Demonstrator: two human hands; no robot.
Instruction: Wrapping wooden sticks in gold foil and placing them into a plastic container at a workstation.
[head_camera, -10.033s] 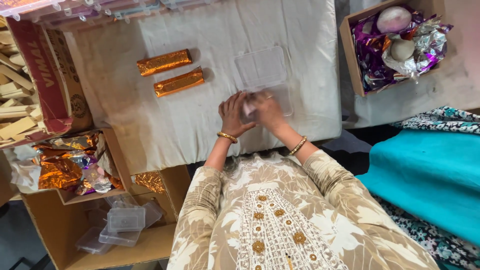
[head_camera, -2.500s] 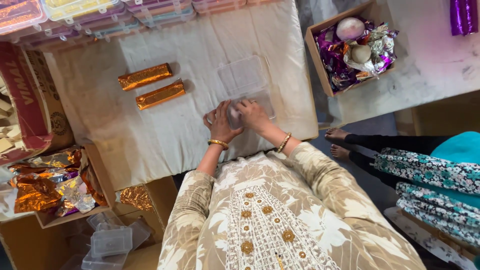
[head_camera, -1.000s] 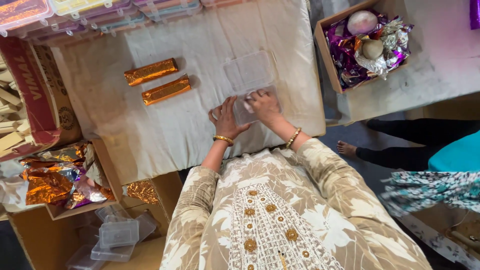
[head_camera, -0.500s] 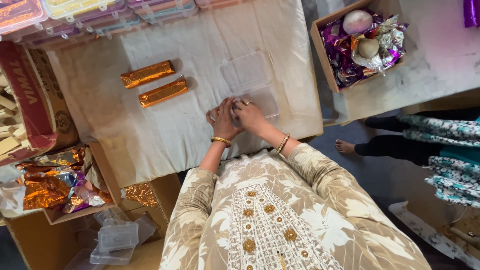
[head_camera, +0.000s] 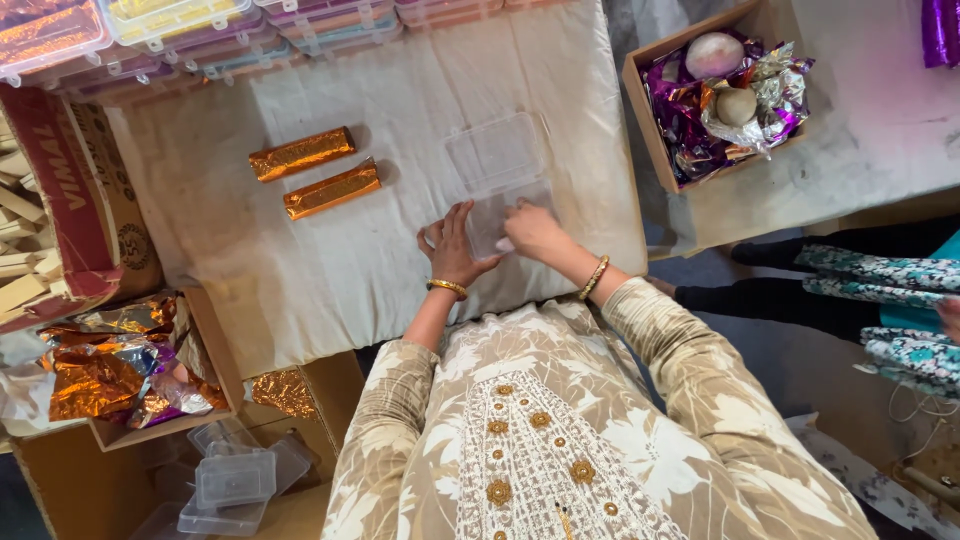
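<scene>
— Where's the clear plastic box (head_camera: 497, 215)?
— On the cloth-covered counter (head_camera: 300, 280), near its front edge. Left hand (head_camera: 452, 248) rests open against its side; right hand (head_camera: 533, 229) curls over it, gripping.

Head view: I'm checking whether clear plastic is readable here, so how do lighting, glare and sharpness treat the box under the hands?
Head view: soft, even light with short shadows beside the two gold-wrapped bars; the clear plastic box is faint against the pale cloth, its edges barely traced; left hand and right hand look sharp; foil in the cardboard box glints.
</scene>
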